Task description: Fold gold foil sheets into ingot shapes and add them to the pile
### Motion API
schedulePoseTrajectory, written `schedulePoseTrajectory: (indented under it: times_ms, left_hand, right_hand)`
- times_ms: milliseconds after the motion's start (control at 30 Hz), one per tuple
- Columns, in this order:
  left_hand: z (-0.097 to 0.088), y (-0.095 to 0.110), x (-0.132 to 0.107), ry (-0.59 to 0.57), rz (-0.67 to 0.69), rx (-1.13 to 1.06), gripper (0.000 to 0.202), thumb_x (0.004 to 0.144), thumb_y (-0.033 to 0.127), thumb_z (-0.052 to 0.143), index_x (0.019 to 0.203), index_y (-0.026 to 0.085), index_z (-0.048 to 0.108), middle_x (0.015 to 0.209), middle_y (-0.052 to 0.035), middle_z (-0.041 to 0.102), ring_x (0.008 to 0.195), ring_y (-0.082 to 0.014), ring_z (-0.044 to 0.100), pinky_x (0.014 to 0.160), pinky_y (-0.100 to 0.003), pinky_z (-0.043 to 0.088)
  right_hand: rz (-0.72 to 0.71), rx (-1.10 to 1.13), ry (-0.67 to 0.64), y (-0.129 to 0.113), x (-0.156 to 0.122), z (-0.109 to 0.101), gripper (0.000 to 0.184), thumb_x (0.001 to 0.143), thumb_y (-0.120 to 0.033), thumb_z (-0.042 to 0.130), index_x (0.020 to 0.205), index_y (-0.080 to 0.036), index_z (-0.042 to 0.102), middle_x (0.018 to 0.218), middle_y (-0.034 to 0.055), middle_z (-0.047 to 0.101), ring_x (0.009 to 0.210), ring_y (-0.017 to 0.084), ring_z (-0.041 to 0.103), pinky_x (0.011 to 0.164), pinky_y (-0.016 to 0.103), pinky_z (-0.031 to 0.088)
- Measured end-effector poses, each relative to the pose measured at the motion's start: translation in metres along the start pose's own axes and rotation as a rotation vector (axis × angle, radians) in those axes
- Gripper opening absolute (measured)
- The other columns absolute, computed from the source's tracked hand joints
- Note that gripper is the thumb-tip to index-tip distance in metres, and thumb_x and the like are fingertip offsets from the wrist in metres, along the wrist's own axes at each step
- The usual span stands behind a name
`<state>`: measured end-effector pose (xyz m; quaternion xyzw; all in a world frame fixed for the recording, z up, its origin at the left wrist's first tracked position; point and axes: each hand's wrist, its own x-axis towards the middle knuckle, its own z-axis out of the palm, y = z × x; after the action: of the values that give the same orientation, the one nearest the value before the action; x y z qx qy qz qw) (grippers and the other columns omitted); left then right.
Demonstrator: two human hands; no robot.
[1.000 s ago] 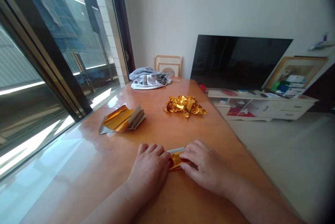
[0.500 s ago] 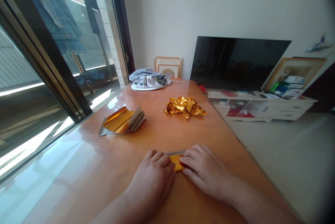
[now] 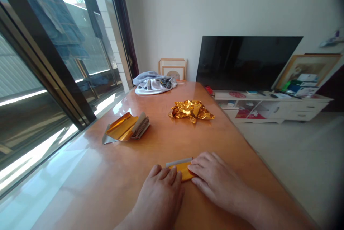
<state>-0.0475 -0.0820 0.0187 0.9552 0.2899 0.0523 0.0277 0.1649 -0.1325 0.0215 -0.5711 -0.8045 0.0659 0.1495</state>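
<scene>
Gold foil strip (image 3: 182, 170) is lying folded on the worktop (image 3: 113, 176), hands open: right hand (image 3: 217, 181) is pressing flat on its end, left hand (image 3: 158, 201) is resting against its near edge, neither gripping. Crumpled foil (image 3: 191, 111) is lying at 12 o'clock, unfolded; stacked gold sheets (image 3: 126, 126) are waiting at 11 o'clock.

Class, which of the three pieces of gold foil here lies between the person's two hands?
The small folded strip, touched by the right hand and beside the left hand. The crumpled foil and the foil sheet on the paper booklet lie farther away.
</scene>
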Motion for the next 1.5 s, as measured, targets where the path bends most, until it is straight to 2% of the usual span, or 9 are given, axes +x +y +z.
schedulePoseTrajectory:
  times_ms: [267,400,567,833,1033,1267,1500]
  left_hand:
    - [0.004,0.001,-0.005,-0.042,-0.06,0.005,0.039,0.099,0.039,0.047,0.131,0.023,0.063,0.136,-0.0094,0.065,0.116,-0.0286,0.062,0.097,-0.047,0.044]
    - [0.009,-0.001,-0.006,-0.093,-0.049,0.008,0.052,0.097,0.051,0.048,0.136,0.02,0.061,0.141,-0.013,0.061,0.119,-0.032,0.062,0.101,-0.05,0.043]
    - [0.009,-0.004,-0.007,-0.144,-0.041,-0.006,0.061,0.095,0.06,0.048,0.139,0.019,0.059,0.144,-0.0157,0.058,0.123,-0.0353,0.059,0.104,-0.054,0.042]
    - [0.011,-0.001,-0.006,-0.154,-0.068,-0.015,0.058,0.097,0.057,0.046,0.139,0.019,0.06,0.144,-0.0164,0.057,0.126,-0.0349,0.059,0.107,-0.059,0.039]
    - [0.015,-0.004,-0.01,-0.135,-0.058,-0.03,0.054,0.098,0.054,0.044,0.136,0.02,0.062,0.142,-0.0141,0.06,0.123,-0.0328,0.061,0.107,-0.056,0.04]
    - [0.009,-0.002,-0.007,-0.126,-0.057,-0.031,0.051,0.098,0.053,0.044,0.133,0.022,0.064,0.14,-0.0123,0.062,0.123,-0.0336,0.061,0.105,-0.057,0.041]
    - [0.006,-0.002,-0.005,-0.097,-0.046,-0.047,0.044,0.099,0.047,0.046,0.131,0.022,0.064,0.135,-0.0099,0.065,0.125,-0.0321,0.058,0.105,-0.053,0.041]
  right_hand:
    - [0.007,-0.005,-0.001,0.003,-0.002,0.003,0.024,0.097,-0.023,0.056,0.119,-0.028,0.066,0.118,0.0028,0.07,0.109,0.024,0.056,0.097,0.042,0.041]
    - [0.015,-0.038,-0.009,0.002,-0.004,0.005,0.027,0.096,-0.021,0.057,0.122,-0.028,0.065,0.123,0.0024,0.068,0.113,0.024,0.056,0.099,0.043,0.041]
    - [0.017,-0.034,-0.024,0.002,-0.005,0.002,0.029,0.096,-0.021,0.057,0.124,-0.028,0.064,0.124,0.0023,0.068,0.112,0.024,0.057,0.099,0.043,0.041]
    - [0.014,-0.034,-0.019,0.002,-0.006,0.003,0.03,0.096,-0.021,0.057,0.125,-0.028,0.063,0.125,0.0029,0.068,0.112,0.024,0.057,0.098,0.043,0.041]
    - [0.023,-0.027,-0.021,0.002,-0.006,0.003,0.03,0.098,-0.021,0.056,0.125,-0.029,0.063,0.125,0.0011,0.068,0.112,0.023,0.057,0.098,0.042,0.041]
    - [0.029,-0.037,-0.019,-0.001,-0.006,0.001,0.03,0.097,-0.022,0.056,0.125,-0.029,0.063,0.125,0.0021,0.068,0.113,0.024,0.057,0.099,0.043,0.039]
    - [0.038,-0.046,-0.011,-0.001,-0.007,0.001,0.029,0.098,-0.023,0.056,0.125,-0.029,0.063,0.125,0.0029,0.068,0.114,0.025,0.056,0.099,0.044,0.038]
